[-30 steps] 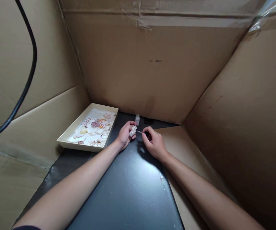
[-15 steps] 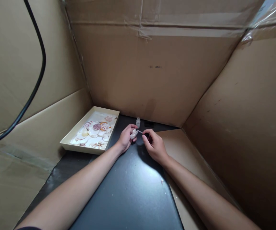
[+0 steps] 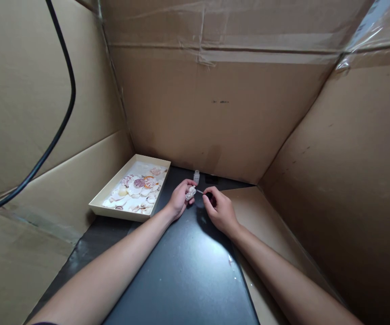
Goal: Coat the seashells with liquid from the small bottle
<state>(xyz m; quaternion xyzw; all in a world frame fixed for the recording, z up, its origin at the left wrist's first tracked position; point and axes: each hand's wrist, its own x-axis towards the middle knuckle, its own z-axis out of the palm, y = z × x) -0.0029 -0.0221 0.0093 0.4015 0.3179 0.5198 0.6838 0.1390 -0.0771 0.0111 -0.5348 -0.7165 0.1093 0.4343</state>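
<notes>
Over the dark table point(image 3: 181, 271), your left hand point(image 3: 177, 201) grips a small pale lumpy piece point(image 3: 190, 193) while your right hand point(image 3: 222, 208) pinches a thin stick point(image 3: 199, 192) pointing at it, contact unclear, in apparently delicate work whose next move seems to need steady alignment.

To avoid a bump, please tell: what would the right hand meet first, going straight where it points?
Probably the white lump held in the left hand; how far apart they are in depth is unclear.

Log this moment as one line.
left hand: holds whitish lump | right hand: holds thin tool near lump | bottle: upright beyond
</notes>
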